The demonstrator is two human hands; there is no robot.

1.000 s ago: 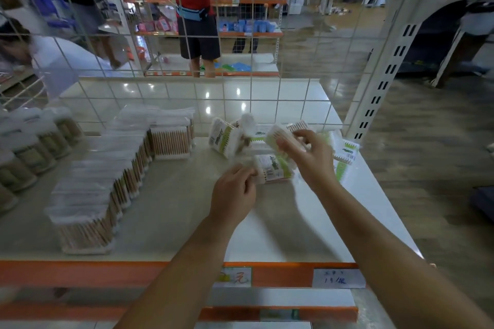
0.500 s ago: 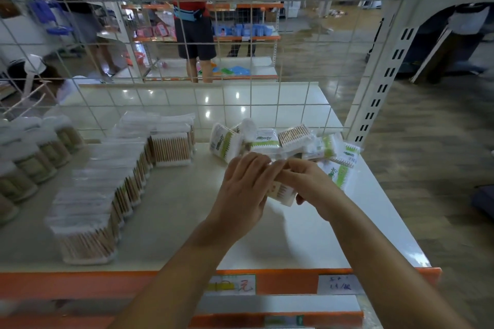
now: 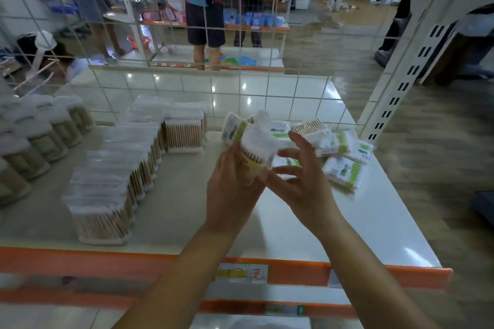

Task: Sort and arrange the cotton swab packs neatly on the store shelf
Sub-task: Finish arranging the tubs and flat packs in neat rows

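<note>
Above shelf [image 3: 187, 211] middle: left hand [image 3: 232, 189] grip clenched round swab pack [image 3: 256, 152], lifted clear of surface, long axis near upright, cotton end up. Right hand [image 3: 299, 181] just beside, fingers spread and slack, touching pack's lower edge. Tidy rows [image 3: 128, 168] lie left of grip, left hand nearer; loose green packs [image 3: 342, 168] right.
</note>
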